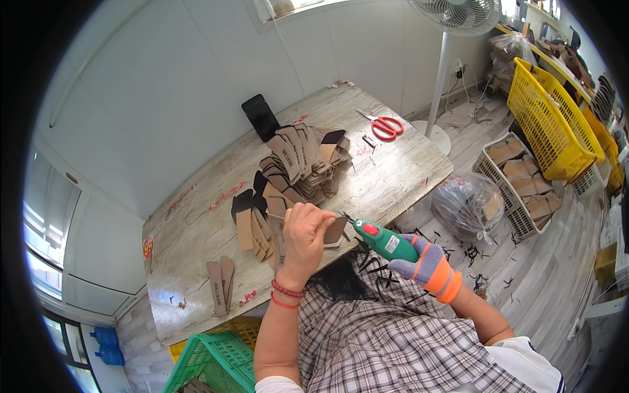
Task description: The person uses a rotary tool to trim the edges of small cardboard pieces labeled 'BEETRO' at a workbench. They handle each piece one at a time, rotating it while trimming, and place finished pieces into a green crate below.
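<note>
two hands (305,230) (427,267) engaged at table edge (393,196). small brown leather piece (335,230) held just above table edge, near stacked pile of brown pieces (298,167). risk judged: tip of green handheld tool (383,240) is met right beside bare left fingers (322,219); slip off piece edge could nick them, or thin piece could twist out of pinch. left fingers curled, pinched on piece. right hand, gloved, fingers wrapped tight round tool body.
</note>
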Motion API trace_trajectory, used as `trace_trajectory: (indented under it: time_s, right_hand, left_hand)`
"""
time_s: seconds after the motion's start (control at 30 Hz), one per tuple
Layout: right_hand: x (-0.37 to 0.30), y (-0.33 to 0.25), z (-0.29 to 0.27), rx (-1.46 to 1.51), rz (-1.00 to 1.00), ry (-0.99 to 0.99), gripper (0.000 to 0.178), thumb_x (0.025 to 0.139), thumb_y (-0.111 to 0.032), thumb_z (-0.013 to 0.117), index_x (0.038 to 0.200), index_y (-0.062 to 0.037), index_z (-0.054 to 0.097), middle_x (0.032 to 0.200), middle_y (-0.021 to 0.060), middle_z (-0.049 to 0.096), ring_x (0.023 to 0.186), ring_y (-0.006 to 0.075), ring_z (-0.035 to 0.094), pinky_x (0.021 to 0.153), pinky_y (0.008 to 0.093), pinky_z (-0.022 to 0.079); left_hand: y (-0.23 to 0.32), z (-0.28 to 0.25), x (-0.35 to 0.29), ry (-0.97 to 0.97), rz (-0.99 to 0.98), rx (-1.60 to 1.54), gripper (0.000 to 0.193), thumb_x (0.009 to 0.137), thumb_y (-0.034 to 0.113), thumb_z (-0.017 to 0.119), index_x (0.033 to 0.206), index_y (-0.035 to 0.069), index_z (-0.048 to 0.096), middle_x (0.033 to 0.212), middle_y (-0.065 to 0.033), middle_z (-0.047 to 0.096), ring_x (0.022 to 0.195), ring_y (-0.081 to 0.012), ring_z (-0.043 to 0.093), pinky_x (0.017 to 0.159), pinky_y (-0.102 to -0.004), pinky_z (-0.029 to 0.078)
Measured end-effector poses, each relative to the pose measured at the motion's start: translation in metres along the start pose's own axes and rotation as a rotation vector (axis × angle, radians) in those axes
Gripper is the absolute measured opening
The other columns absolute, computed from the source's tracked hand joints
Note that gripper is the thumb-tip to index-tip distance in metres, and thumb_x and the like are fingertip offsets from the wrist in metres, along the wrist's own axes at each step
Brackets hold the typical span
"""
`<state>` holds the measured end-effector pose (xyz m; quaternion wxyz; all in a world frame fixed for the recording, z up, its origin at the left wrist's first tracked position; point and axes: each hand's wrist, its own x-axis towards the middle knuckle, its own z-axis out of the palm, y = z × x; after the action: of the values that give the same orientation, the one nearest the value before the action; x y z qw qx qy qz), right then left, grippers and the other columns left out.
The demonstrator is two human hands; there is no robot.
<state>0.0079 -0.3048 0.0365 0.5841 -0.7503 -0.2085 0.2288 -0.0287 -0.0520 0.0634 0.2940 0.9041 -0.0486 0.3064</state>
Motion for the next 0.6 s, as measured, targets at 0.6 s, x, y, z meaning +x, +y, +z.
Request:
trace_trajectory:
  time_s: [0.6]
  right_hand:
    - [-0.001,0.022,0.013,0.111,0.081,0.012,0.053,0.079,-0.025,0.076,0.121,-0.0011,0.054,0.081,0.0007,0.062,0.063,0.0047,0.054,0.055,0.0212,0.045]
  left_hand:
    - [-0.186,-0.133,-0.113,0.209,-0.973,0.377,0.016,0.081,0.016,0.065,0.087,0.0,0.064,0.087,-0.0136,0.064,0.08,-0.0257,0.06,0.071,-0.0385,0.046]
